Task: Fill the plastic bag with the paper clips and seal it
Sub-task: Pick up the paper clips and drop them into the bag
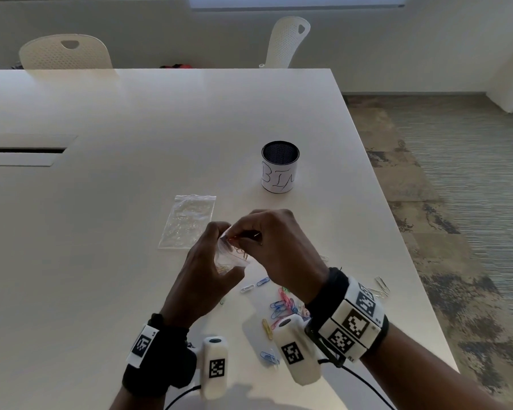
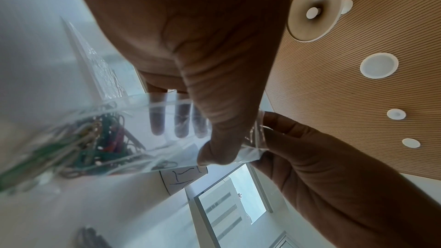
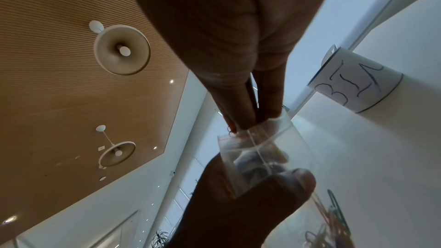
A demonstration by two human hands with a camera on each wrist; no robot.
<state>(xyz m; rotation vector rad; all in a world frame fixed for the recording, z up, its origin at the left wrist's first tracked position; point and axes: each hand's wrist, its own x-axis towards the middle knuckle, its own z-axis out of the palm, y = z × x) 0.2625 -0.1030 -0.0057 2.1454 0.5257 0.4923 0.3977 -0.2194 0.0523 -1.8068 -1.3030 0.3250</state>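
- The plastic bag hangs off the table between both hands, its mouth at the pinch, its belly sagging below with coloured paper clips pooled at the bottom.
- The left hand pinches the mouth edge, thumb on the near wall, fingers behind it; the right hand closes thumb and fingertips at the same rim, seemingly on a clip or two going in, though I cannot tell just what they hold.
- Judged as handling: the film is thin, limp and slick, the clips light but loose, so the weight shifts low; hold best at the stiffer zip strip, both corners, and press along it to seal.
- Below and behind the grip, loose clips lie scattered on the table; filling looks unfinished.
- Just beyond the grip, to the left, a second clear bag lies flat; farther out on the right stands a mesh cup with a handwritten label.
- Across the white table stand two pale chairs; patterned carpet to the right, slatted wood ceiling with round lamps above.
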